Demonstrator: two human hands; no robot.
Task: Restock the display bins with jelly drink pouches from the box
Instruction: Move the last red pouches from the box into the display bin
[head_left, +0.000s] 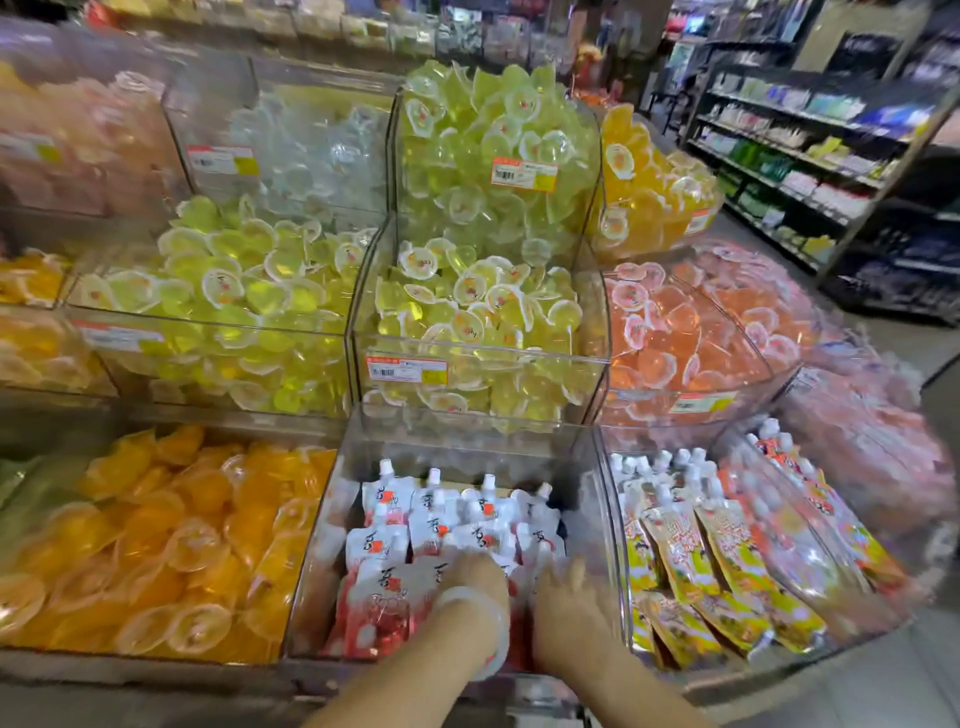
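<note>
Both of my hands are down inside the clear middle display bin (332, 525) in the bottom row. Left hand (475, 574), with a pale bangle (480, 623) round its wrist, rests on top of the red-and-white jelly drink pouches (441, 525); its fingers are buried among the packs, so I cannot tell whether they grip one or simply press down. Right hand (569, 597) sits just beside it, toward the bin's right wall, blurred, fingers pointing into the pouches; I cannot tell its grasp either.

The pouches in this bin stand mostly upright with white spout caps up, rows at the back and a few larger-looking ones leaning at the front left.

Just right of it, another clear bin (618, 545) holds yellow-and-orange jelly pouches (691, 561) lying slanted in overlapping rows. To the left, a bin is heaped with orange jelly cups (171, 535). The row above carries yellow-green jelly cups (467, 312) in two bins, with pink-orange cups (675, 332) to the right. Price labels (406, 370) are stuck on the bin fronts. Store shelving (810, 140) runs along the aisle at upper right.
</note>
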